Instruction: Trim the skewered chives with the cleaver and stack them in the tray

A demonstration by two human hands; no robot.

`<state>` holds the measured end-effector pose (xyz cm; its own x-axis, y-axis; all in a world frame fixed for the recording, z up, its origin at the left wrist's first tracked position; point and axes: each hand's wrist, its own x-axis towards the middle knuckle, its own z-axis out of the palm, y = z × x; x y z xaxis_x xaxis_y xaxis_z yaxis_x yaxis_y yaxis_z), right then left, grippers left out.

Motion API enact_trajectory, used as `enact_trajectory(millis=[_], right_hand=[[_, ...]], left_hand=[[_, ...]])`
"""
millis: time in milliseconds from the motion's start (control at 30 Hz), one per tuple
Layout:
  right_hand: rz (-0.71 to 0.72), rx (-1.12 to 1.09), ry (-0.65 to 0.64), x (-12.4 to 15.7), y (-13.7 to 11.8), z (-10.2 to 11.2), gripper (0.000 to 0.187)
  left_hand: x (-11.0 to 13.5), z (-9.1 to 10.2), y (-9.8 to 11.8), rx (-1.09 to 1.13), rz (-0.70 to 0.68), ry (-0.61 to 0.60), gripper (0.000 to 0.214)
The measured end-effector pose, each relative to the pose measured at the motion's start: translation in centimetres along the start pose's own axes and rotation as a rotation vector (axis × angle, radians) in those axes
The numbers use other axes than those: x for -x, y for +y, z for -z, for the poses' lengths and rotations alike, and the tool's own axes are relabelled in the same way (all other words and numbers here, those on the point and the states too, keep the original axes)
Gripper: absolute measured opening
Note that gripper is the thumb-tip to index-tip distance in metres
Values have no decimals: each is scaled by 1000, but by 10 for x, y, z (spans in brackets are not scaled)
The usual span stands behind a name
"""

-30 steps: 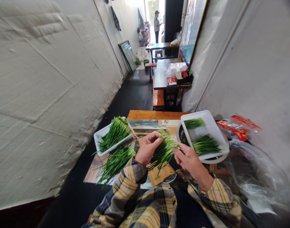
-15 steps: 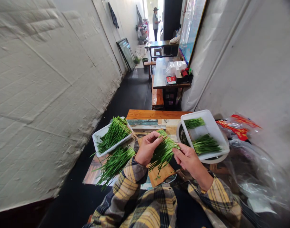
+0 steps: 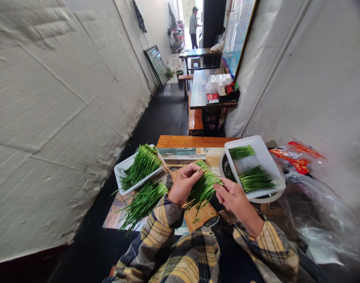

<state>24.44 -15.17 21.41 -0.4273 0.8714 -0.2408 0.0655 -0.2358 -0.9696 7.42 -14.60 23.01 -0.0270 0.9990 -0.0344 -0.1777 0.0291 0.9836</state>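
A flat row of cut green chives (image 3: pixel 204 182) hangs between my two hands, above a wooden cutting board (image 3: pixel 197 218). My left hand (image 3: pixel 184 181) pinches its upper left end with thumb and fingertips. At the lower right end, my right hand (image 3: pixel 233 196) grips the chives near their pale cut ends. Any skewer running through the row is too hard to make out. To the left, loose chives (image 3: pixel 146 202) lie on the table beside a white tray (image 3: pixel 123 184) heaped with more chives. Thin wooden skewers (image 3: pixel 160 162) rest on that heap.
On the right, another white tray (image 3: pixel 278 179) with two rows of chives sits on a round basin (image 3: pixel 270 197). Plastic bags (image 3: pixel 315 212) lie beyond it by the wall. Ahead are a bench (image 3: pixel 194 140), further tables (image 3: pixel 200 88) and a standing person (image 3: pixel 193 27).
My hands and the chives between them hold nearly the same position. The view has shifted very slightly. The distant person has turned or moved a little.
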Motion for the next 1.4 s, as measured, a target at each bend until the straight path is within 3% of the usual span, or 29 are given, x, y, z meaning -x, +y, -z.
enact_trajectory(millis=[267, 500, 1400], right_hand=[[94, 105, 19, -7, 7, 5, 29], [79, 123, 16, -11, 8, 8, 31], [86, 151, 24, -2, 8, 18, 34]], left_hand=[[-2, 1, -1, -15, 19, -19, 23], [-6, 0, -5, 58, 144, -38, 24], [-2, -10, -7, -13, 70, 58, 25]])
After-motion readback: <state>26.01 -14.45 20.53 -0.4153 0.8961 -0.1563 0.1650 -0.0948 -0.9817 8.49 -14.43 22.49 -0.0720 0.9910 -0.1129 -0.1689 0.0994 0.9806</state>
